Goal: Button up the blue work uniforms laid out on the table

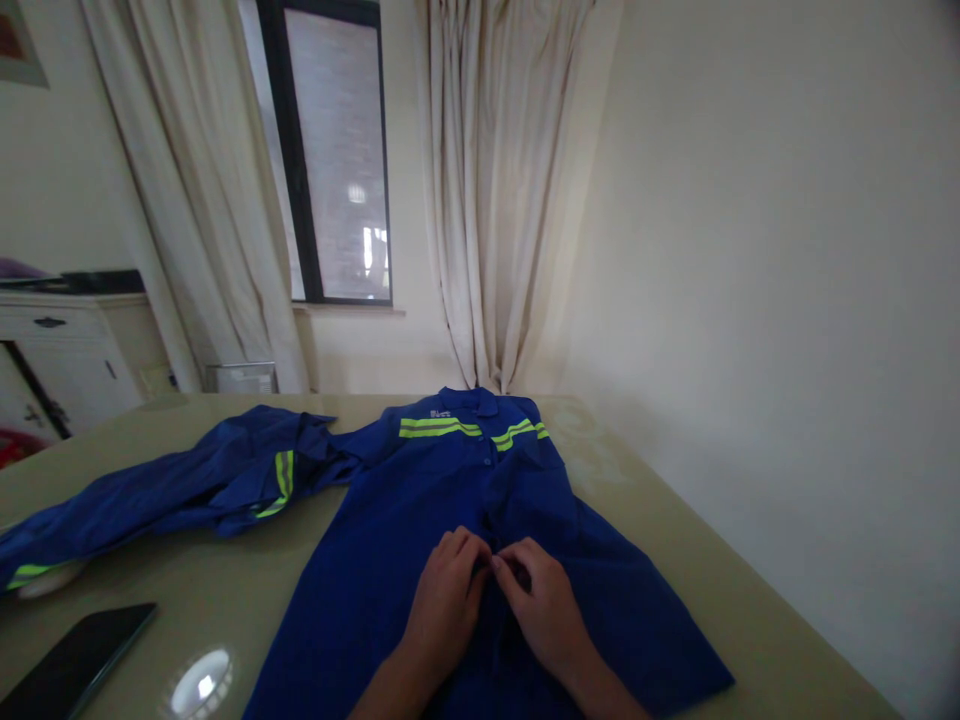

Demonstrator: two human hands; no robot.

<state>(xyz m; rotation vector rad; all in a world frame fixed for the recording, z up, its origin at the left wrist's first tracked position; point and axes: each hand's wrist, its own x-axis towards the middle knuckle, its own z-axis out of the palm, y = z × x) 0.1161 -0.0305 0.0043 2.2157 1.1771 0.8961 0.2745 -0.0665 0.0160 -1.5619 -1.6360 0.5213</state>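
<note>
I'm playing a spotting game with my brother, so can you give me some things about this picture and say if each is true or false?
1. The left hand and right hand are at the front of the shirt. True.
2. The hands are far apart. False: their fingertips are close together.
3. The shirt is plain all over. False: it has yellow-green stripes.
4. A black device lies on the table, left of the shirt. True.
5. The shirt's neck end is nearest the person. False: the collar is at the far end.
6. Curtains hang on both sides of the window. True.
</note>
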